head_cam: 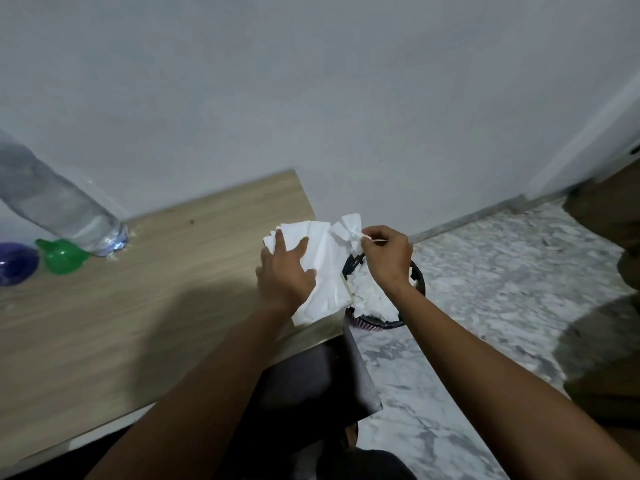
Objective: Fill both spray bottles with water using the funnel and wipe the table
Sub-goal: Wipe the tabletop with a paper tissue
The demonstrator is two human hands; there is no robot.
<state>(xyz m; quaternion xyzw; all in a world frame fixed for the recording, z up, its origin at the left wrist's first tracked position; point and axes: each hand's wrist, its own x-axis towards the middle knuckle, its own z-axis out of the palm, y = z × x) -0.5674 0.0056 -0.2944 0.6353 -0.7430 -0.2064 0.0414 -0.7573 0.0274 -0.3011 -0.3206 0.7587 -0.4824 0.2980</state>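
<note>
Far left on the pale wood-grain table [121, 317]: a rounded purple object [15, 263] — blurred — then a green plastic funnel [64, 255] beside a clear ribbed water bottle [55, 199], long axis leaning up-left. Bare tabletop between these and the right edge. Left hand [284, 271], fingers spread flat, pressing a soft white tissue pack [322, 271] at that edge, long axis running away from the viewer. Right hand [386, 256], fingertips pinched on a crumpled tissue [346, 232], above a dark bin [384, 299] full of white paper on marbled floor [502, 289].
</note>
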